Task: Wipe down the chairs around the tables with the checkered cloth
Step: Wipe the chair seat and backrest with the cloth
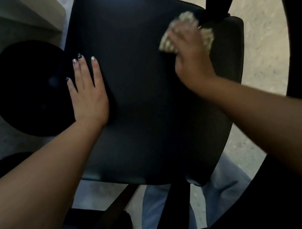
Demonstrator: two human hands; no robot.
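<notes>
Right hand (190, 52) bunches the checkered cloth (186, 19), soft, light, best gripped wadded, against the slick chair seat (143, 95); left hand (88, 90) rests flat, fingers straight, steadying.

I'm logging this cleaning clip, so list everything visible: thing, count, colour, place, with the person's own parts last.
chair seat: one, black, padded, centre of view
cloth: one, pale beige, blurred, on the seat's far right corner
round base: one, black, on the floor left of the seat
floor: one, pale speckled, around the chair
trousers: one pair, light blue, below the seat
left hand: one, fingers straight, flat on the seat's left edge
right hand: one, pressing on the cloth
</notes>
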